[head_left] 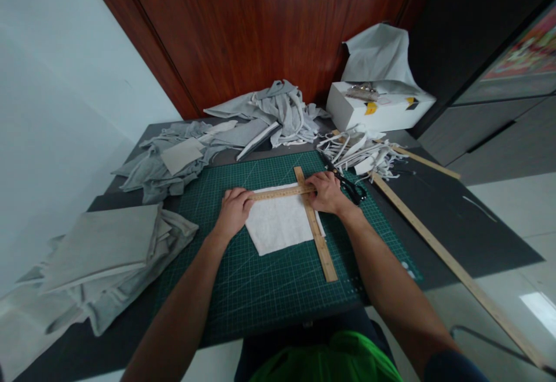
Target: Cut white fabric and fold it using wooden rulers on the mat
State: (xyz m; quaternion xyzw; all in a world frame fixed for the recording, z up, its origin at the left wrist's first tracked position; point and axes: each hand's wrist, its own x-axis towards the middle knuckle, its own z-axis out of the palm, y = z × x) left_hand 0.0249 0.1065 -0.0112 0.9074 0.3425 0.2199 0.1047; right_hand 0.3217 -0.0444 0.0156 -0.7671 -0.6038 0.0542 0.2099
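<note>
A piece of white fabric [278,226] lies flat on the green cutting mat [243,295]. Across its far edge runs a tan measuring strip [278,193] with ruler marks; whether it is a stiff ruler or a tape I cannot tell. My left hand [237,208] is closed on the strip's left end, fingers curled down near the fabric's corner. The other end is under the closed fingers of my right hand [326,192]. A wooden ruler [319,243] lies crosswise over the fabric's right side, its upper part beside my right fingertips. Black scissors [350,188] rest just beyond my right hand.
Folded grey fabric [104,243] is stacked at the left, with crumpled cloth [160,162] behind it. More cloth [278,107] lies at the back. White fabric strips [365,153] are heaped at the right near a white box [369,110]. A long wooden stick [443,254] overhangs the table edge.
</note>
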